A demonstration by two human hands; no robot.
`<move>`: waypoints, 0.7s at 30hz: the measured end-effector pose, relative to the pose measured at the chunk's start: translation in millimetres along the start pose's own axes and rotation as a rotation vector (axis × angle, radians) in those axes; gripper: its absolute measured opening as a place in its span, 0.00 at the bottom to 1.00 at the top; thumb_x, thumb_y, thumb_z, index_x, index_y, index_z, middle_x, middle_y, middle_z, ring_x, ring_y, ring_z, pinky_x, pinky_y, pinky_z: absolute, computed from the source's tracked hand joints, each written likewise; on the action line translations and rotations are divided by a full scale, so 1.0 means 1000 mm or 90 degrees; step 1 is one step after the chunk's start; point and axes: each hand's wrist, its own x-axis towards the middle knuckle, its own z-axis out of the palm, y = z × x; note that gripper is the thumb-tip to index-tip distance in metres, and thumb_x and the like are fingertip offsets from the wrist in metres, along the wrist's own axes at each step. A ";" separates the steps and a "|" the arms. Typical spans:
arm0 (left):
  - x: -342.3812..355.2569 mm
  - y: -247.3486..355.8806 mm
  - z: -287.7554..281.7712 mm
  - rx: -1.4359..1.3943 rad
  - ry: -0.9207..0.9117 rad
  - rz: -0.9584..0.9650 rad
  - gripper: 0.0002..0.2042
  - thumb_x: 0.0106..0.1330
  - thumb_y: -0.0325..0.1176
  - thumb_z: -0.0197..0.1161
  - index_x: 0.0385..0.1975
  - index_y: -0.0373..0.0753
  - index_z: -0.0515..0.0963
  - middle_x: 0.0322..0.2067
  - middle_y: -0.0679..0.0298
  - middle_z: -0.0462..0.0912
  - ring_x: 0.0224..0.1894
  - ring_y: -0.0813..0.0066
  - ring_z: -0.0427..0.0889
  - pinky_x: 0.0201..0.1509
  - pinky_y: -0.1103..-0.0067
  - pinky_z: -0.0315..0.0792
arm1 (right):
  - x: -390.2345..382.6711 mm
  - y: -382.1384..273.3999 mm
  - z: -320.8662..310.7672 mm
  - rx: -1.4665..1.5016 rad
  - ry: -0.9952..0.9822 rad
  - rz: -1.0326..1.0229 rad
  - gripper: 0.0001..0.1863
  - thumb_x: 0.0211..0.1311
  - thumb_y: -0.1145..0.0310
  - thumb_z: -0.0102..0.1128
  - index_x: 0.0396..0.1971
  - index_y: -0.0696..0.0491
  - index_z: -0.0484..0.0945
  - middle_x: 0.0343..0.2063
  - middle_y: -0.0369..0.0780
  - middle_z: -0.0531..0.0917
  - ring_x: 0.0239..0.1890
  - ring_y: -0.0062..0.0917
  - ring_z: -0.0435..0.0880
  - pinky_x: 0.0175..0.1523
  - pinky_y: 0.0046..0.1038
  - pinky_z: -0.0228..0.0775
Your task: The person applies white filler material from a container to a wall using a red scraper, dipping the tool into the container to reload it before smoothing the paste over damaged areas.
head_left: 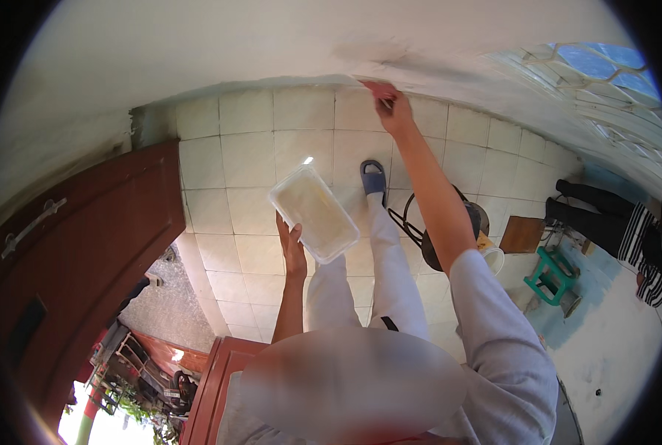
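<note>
Plastic now: gripping clear box (315,210) by one side in left hand (294,251), pinching red piece (379,88) in right hand (393,111) by wall (257,44); might tip box, supported lopsidedly.

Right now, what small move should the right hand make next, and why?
Probably a short slide of the red tool along the wall: the right hand holds it at the wall's base, near dark smudges, while the left hand holds the clear container apart from it.
</note>
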 end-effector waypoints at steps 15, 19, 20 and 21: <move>0.002 0.006 0.007 0.005 -0.006 0.016 0.42 0.68 0.44 0.58 0.79 0.42 0.44 0.75 0.54 0.53 0.76 0.58 0.53 0.76 0.64 0.53 | -0.014 -0.130 -0.013 0.321 -0.025 -0.028 0.18 0.64 0.78 0.43 0.49 0.73 0.73 0.37 0.52 0.83 0.27 0.26 0.80 0.36 0.22 0.81; 0.009 0.011 0.018 -0.024 -0.005 0.004 0.41 0.69 0.42 0.57 0.79 0.42 0.45 0.74 0.54 0.55 0.76 0.59 0.55 0.76 0.65 0.54 | -0.058 -0.151 -0.045 0.341 0.018 -0.069 0.19 0.66 0.76 0.43 0.51 0.71 0.73 0.39 0.50 0.84 0.27 0.25 0.81 0.36 0.20 0.82; 0.011 0.013 0.023 -0.034 0.002 -0.001 0.40 0.69 0.41 0.56 0.78 0.41 0.46 0.74 0.54 0.56 0.75 0.59 0.56 0.76 0.66 0.54 | -0.065 -0.142 -0.047 0.351 -0.038 -0.067 0.20 0.67 0.75 0.43 0.54 0.71 0.72 0.37 0.48 0.83 0.29 0.24 0.81 0.35 0.20 0.82; 0.012 0.015 0.025 -0.042 0.011 -0.007 0.40 0.69 0.41 0.56 0.78 0.41 0.46 0.74 0.54 0.56 0.75 0.59 0.56 0.76 0.66 0.54 | -0.067 -0.127 -0.049 0.363 -0.091 -0.061 0.22 0.68 0.75 0.43 0.56 0.72 0.71 0.36 0.46 0.81 0.30 0.23 0.82 0.34 0.21 0.82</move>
